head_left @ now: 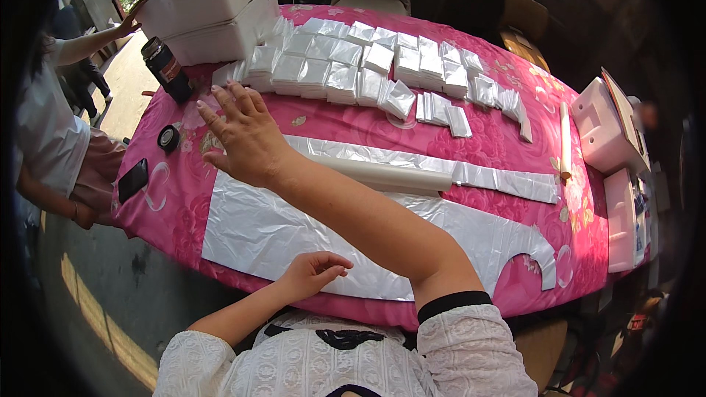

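Note:
My right arm crosses the table toward the far left. At its end, my right hand [246, 136] is open with fingers spread and nothing in it. It hovers nearest to folded silvery plastic packets [301, 70] and a dark bottle [168, 72]. My left hand [316, 276] is low over the near edge of a large flat silvery plastic sheet [272, 231], with fingers loosely bent, thumb apart and nothing held. Beyond the sheet, a pale roll [390, 175] lies across a narrow silvery strip [507, 181]; my right forearm hides part of both.
A pink flowered cloth [353, 121] covers the table. A black round lid [168, 138] and a phone [133, 180] lie at left. White foam boxes [220, 7] stand far left, another foam box [607, 121] at right, beside a thin tube [565, 140]. Another person [62, 125] stands at left, touching a box.

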The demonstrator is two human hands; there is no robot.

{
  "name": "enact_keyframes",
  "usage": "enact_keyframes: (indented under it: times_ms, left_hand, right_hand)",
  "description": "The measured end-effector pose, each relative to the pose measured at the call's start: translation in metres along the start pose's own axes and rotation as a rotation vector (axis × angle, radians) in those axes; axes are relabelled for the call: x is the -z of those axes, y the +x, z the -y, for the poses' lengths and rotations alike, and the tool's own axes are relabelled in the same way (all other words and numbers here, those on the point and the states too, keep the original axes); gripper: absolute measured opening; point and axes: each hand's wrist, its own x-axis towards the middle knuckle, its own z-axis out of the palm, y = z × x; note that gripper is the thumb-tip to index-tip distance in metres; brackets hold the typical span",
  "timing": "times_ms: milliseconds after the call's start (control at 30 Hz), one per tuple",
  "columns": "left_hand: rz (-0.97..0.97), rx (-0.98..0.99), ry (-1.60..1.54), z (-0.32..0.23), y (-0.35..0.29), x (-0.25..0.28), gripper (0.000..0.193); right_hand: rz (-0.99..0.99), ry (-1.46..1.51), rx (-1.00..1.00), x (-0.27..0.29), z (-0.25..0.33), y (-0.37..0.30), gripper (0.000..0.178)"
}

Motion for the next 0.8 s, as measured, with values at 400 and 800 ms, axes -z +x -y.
enact_keyframes:
  times_ms: [400, 800]
  left_hand:
    - [-0.236, 0.002, -0.053, 0.035, -0.046, 0.037, 0.022]
    - [-0.298, -0.64, 0.096, -0.118, 0.038, 0.034, 0.055]
  right_hand:
    - [-0.158, -0.461, -0.903, 0.14, -0.174, -0.287, 0.047]
    - [-0.054, 0.181, 0.112, 0.128, 0.034, -0.084, 0.066]
